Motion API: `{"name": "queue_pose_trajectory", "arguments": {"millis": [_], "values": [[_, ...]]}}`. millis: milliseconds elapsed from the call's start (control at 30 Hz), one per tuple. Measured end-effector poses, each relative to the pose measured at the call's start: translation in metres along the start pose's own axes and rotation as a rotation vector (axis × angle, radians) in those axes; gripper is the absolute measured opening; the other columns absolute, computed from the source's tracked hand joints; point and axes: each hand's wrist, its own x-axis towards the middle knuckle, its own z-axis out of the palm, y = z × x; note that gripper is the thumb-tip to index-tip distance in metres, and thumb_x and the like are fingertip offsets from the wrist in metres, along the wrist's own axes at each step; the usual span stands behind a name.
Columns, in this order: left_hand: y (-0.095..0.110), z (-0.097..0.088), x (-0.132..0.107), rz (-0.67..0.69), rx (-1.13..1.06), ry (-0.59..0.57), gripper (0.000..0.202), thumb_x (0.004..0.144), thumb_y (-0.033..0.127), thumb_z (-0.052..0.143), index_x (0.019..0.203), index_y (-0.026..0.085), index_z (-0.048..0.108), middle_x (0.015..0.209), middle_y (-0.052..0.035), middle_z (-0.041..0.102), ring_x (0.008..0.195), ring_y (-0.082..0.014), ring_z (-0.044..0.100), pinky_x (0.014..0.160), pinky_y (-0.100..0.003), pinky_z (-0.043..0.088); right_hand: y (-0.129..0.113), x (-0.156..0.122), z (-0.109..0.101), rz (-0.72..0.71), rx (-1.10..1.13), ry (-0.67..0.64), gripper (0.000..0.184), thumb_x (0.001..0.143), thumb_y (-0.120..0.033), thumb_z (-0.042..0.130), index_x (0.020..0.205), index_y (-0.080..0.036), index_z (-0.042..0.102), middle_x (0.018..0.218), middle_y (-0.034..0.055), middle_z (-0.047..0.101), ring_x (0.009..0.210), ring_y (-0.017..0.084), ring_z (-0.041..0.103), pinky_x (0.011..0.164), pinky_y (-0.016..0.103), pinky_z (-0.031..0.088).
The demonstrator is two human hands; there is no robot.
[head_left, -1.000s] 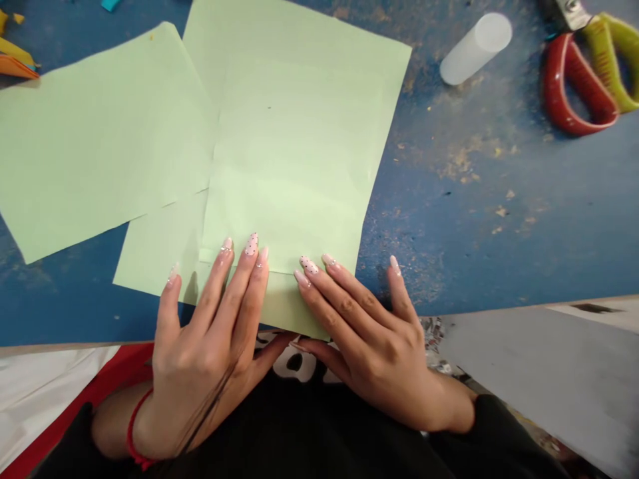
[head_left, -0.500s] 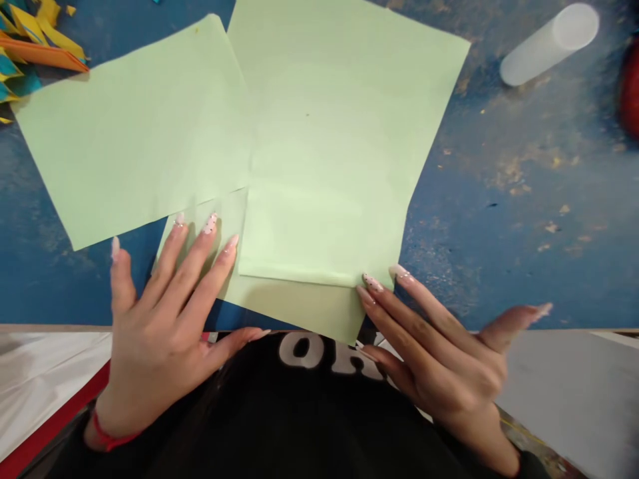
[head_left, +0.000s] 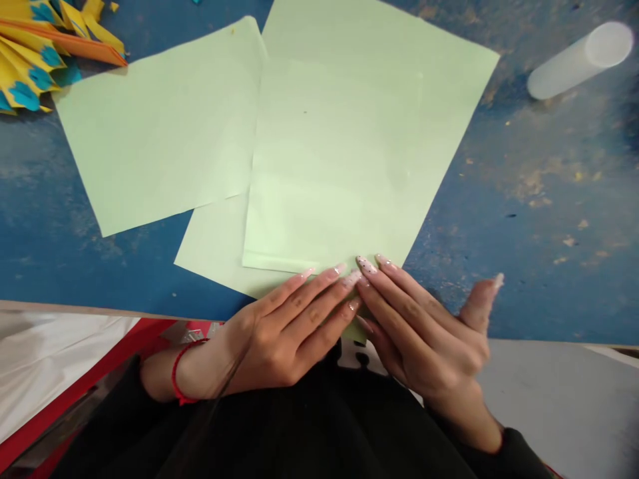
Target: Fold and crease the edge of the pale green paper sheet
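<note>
Worn blue table [head_left: 524, 219] with yellowish scuffed patches, near edge running across in front of me. My left hand [head_left: 279, 332] lies flat, fingers straight and together, pointing right and slightly far, fingertips [head_left: 339, 269] pressing on the near edge of the folded green paper [head_left: 329, 173]. It grips nothing, just presses down. Red string bracelet [head_left: 176, 376] on that wrist. My right hand [head_left: 424, 326] is also flat and open, fingers pointing left and far, tips touching the same near edge right beside the left fingertips; thumb lifted off to the right, over bare table. Holding nothing either, only pressing.

The folded green paper sits in the middle of the table, its near folded flap under both sets of fingertips, near corner hanging just past the table edge towards me. A second green sheet [head_left: 160, 126] lies to the left, overlapping the first sheet's left side. Far left corner: yellow, orange and blue folded paper fans [head_left: 40, 46]. Far right: white translucent tube [head_left: 579, 60] lying on its side, well apart from the papers. Near me, black sleeves [head_left: 309, 432]; to the near left, red and white material [head_left: 60, 372]; to the near right, a grey surface [head_left: 564, 399].
</note>
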Motion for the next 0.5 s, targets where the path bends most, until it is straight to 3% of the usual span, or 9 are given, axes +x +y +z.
{"name": "queue_pose_trajectory", "arguments": {"millis": [100, 233, 500], "values": [[-0.003, -0.012, -0.011, -0.141, 0.015, -0.034, 0.053, 0.111, 0.032, 0.059, 0.156, 0.004, 0.054, 0.160, -0.0141, 0.057, 0.151, -0.0265, 0.055, 0.138, -0.041, 0.026, 0.001, -0.001, 0.001, 0.006, 0.005, -0.016, 0.047, 0.098, -0.012, 0.071, 0.145, -0.012, 0.066, 0.131, 0.0102, 0.078, 0.128, 0.028, 0.074, 0.139, 0.048, 0.003], [-0.009, -0.031, -0.030, -0.307, -0.003, -0.157, 0.054, 0.111, 0.028, 0.058, 0.161, 0.009, 0.049, 0.164, -0.0082, 0.053, 0.155, -0.0268, 0.048, 0.140, -0.043, 0.017, 0.000, -0.004, -0.002, 0.059, 0.009, -0.030, 0.051, 0.103, -0.018, 0.066, 0.154, -0.019, 0.060, 0.135, 0.0072, 0.076, 0.131, 0.028, 0.071, 0.139, 0.051, 0.001], [-0.017, -0.040, -0.042, -0.365, -0.029, -0.146, 0.056, 0.110, 0.026, 0.060, 0.162, 0.013, 0.048, 0.161, -0.0089, 0.057, 0.156, -0.0281, 0.047, 0.139, -0.047, 0.016, 0.017, -0.017, -0.017, 0.074, -0.050, -0.166, 0.064, 0.108, -0.029, 0.059, 0.169, -0.028, 0.039, 0.147, 0.0066, 0.069, 0.145, 0.034, 0.059, 0.138, 0.061, 0.000]]}}
